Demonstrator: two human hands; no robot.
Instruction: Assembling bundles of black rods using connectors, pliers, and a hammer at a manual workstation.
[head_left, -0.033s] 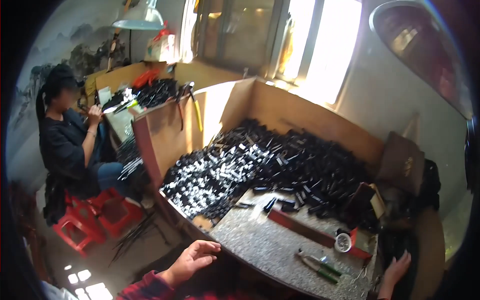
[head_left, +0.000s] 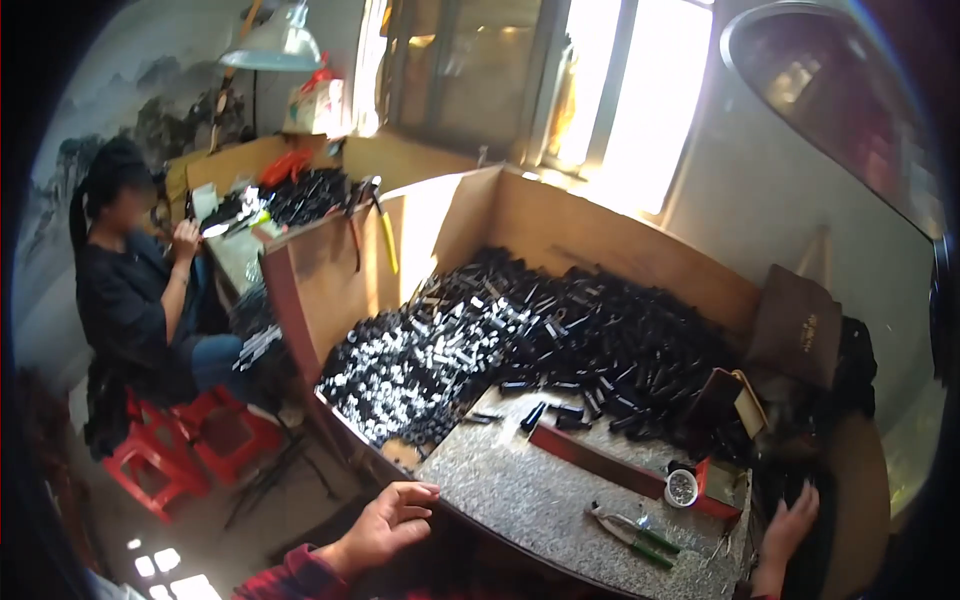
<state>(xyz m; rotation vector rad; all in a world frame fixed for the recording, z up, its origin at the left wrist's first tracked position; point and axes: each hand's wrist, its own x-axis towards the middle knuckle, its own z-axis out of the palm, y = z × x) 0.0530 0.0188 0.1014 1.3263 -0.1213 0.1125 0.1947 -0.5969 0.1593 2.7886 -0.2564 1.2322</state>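
The left hand, fingers loosely bent and empty, is at the edge of a grey speckled board; the right hand, fingers slightly spread, is beside its right end, contact unclear. Green-handled metal pliers lie on it, before a round white cup; beyond, glossy black tubular pieces heap against flat brown panels.

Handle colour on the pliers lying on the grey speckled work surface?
Green handles; they show best in the head view.
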